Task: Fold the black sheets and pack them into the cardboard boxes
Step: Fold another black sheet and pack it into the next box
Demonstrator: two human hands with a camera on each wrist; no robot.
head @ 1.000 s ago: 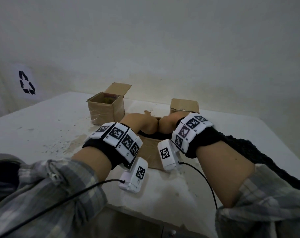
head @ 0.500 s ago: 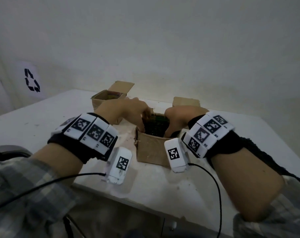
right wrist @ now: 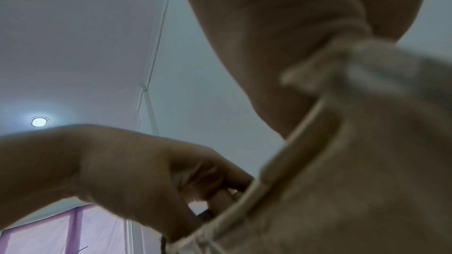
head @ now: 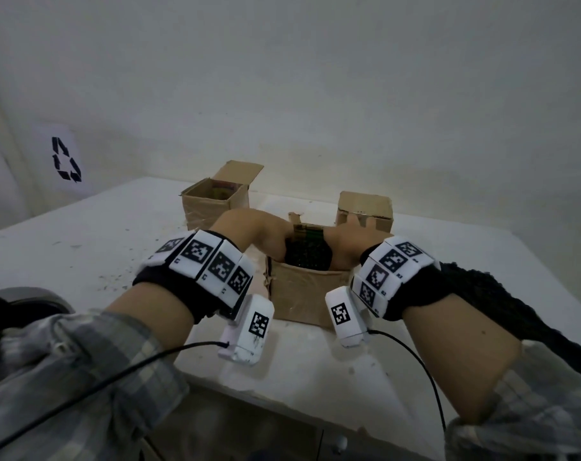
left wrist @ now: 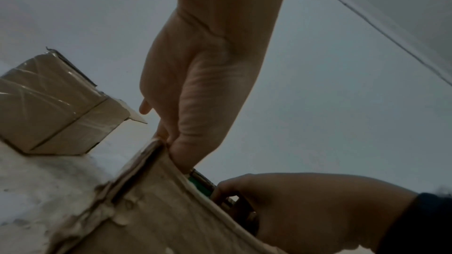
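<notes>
A small cardboard box (head: 302, 294) stands open at the table's middle with a folded black sheet (head: 307, 259) inside it. My left hand (head: 266, 234) reaches over the left wall, its fingers dipping down inside the box (left wrist: 146, 210) on the sheet. My right hand (head: 344, 242) comes in from the right side, fingers stretched toward the far flap. In the left wrist view the right hand (left wrist: 305, 200) bends over the rim. In the right wrist view the left hand (right wrist: 134, 167) bends into the box (right wrist: 342, 190). The fingertips of both hands are hidden.
An open cardboard box (head: 212, 207) sits at the back left and a closed one (head: 365, 207) at the back right. Black knitted fabric (head: 482, 294) lies along the table's right side behind my right arm. The white table (head: 83, 244) is speckled with debris.
The hands were pressed together over the box a second ago. They have since moved apart to its left and right sides, baring the black sheet inside.
</notes>
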